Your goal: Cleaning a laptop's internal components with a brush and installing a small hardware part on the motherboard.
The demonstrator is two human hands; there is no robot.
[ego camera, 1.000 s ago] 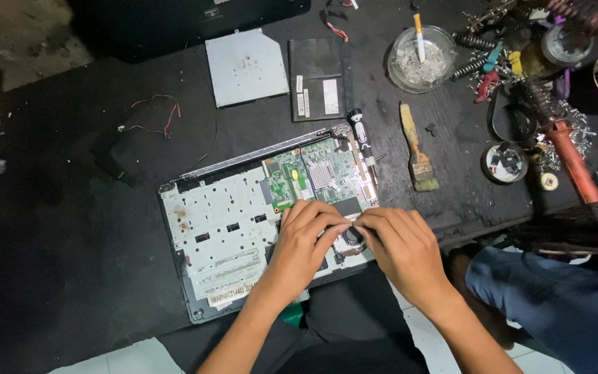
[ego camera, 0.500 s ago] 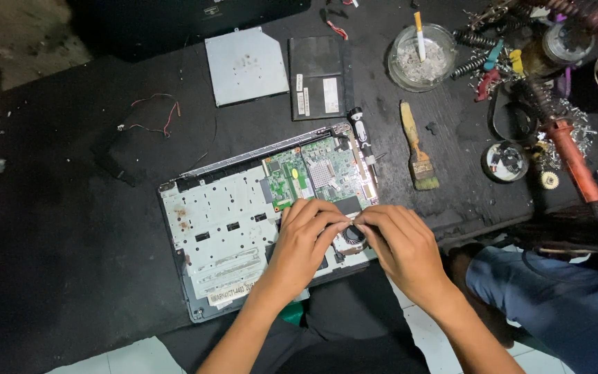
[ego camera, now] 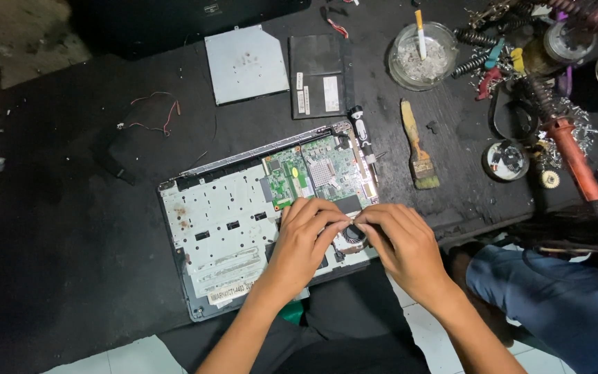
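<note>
Near the left edge of the black desk [ego camera: 50, 228], thin red and black wires [ego camera: 150, 118] lie loose on the bare surface. Toward the near edge sits an opened laptop base [ego camera: 223, 235], turned slightly askew, its pale metal frame showing on the left and a green circuit board [ego camera: 320, 173] at its far right corner. The left hand [ego camera: 306, 242] rests on the base's near right part, fingers curled and bunched, the tips pressing down beside a small round fan [ego camera: 353, 235]. The right hand [ego camera: 403, 242] meets it from the other side, fingers likewise bent with the tips pinched together over the fan; whether either hand grips a small part there cannot be told. Behind the laptop, toward the far edge, lie a flat silver optical drive [ego camera: 247, 64] and, just beside it, a dark rectangular battery pack [ego camera: 318, 76]. Right of the laptop lies a paintbrush [ego camera: 418, 149], and farther back a glass ashtray [ego camera: 423, 57]. At the right edge rests a red-handled soldering iron [ego camera: 576, 159] among springs and clutter.
</note>
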